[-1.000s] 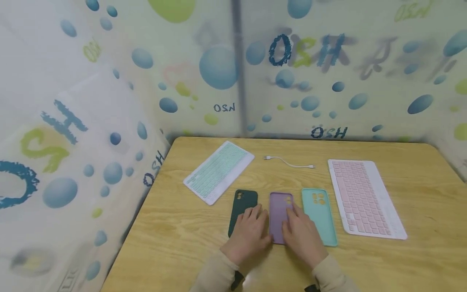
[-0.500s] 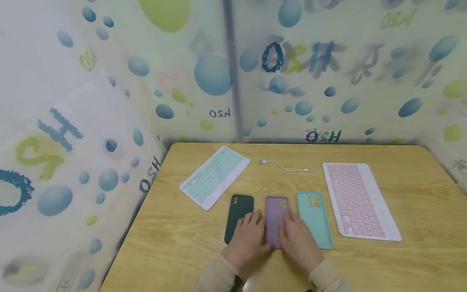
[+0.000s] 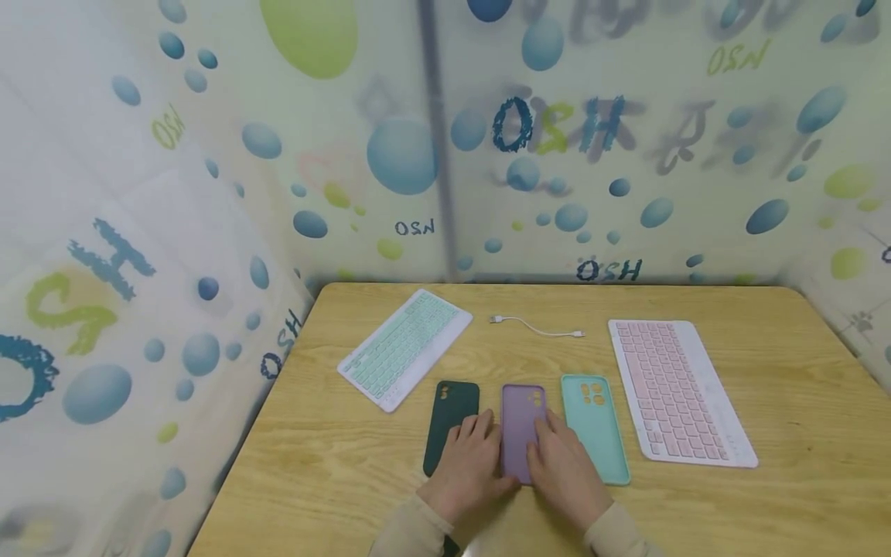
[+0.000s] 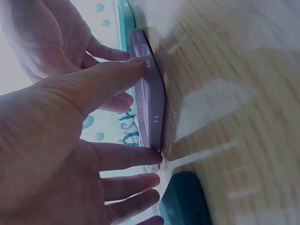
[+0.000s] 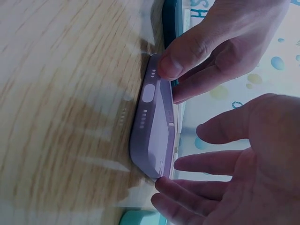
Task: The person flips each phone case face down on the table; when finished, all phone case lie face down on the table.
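Two hands, left hand (image 3: 468, 469) and right hand (image 3: 567, 470), touch the purple case (image 3: 518, 424) on the surface (image 3: 327, 472) between them, fingers loosely extended, gripping nothing; uneven pushing could skew it into the turquoise case (image 3: 599, 432).

The purple phone case (image 3: 517, 437) lies flat on the wood-grain table (image 3: 313, 480), with the camera cut-out (image 3: 539, 397) at its far right corner. The left hand (image 3: 465, 468) is located at its left edge, thumb (image 3: 503, 485) at the near left corner. The right hand (image 3: 565, 468) covers part of its right edge. A dark green phone case (image 3: 447, 418) lies just to its left, partly hidden by the left hand; a turquoise phone case (image 3: 600, 433) lies just to its right. A mint-keyed white keyboard (image 3: 406, 352) is located beyond it to the left. A pink-keyed white keyboard (image 3: 675, 394) is located farther to its right. A short white cable (image 3: 534, 329) lies beyond its far end. A printed wall (image 3: 390, 93) stands farther beyond.
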A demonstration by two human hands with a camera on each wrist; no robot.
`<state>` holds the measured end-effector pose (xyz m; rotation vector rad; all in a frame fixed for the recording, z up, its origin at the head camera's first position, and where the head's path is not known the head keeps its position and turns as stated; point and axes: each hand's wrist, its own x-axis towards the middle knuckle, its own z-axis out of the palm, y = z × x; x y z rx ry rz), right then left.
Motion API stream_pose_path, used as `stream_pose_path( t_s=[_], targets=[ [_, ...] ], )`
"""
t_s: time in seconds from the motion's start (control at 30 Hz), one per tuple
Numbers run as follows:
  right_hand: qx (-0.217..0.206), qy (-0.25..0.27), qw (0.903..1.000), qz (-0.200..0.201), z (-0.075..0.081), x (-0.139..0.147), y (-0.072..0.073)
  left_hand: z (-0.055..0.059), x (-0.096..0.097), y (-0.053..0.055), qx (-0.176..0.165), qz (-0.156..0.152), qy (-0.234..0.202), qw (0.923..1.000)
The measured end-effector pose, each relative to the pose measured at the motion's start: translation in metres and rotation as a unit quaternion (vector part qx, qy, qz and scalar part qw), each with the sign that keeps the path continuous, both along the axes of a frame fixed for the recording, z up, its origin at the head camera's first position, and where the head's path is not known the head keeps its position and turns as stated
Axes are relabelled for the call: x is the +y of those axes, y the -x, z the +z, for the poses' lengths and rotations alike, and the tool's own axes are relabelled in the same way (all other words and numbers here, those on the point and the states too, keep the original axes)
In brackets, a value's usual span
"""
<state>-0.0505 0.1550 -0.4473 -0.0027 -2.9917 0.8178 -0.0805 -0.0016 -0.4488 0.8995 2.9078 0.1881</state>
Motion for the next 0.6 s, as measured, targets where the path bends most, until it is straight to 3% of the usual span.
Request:
stream_pose_path(
  t_s=[0.33,0.6],
  targets=[
    [0.010,0.005,0.9999,0.003,0.0001,0.0018,0.0005,-0.0011,-0.0003,0.0039,-0.001,-0.007,-0.014,0.9999],
    [-0.009,0.018,0.9998,0.007,-0.0024,0.0009,0.0007,-0.0044,-0.0024,0.0005,0.009,-0.007,-0.027,0.9996]
  ],
)
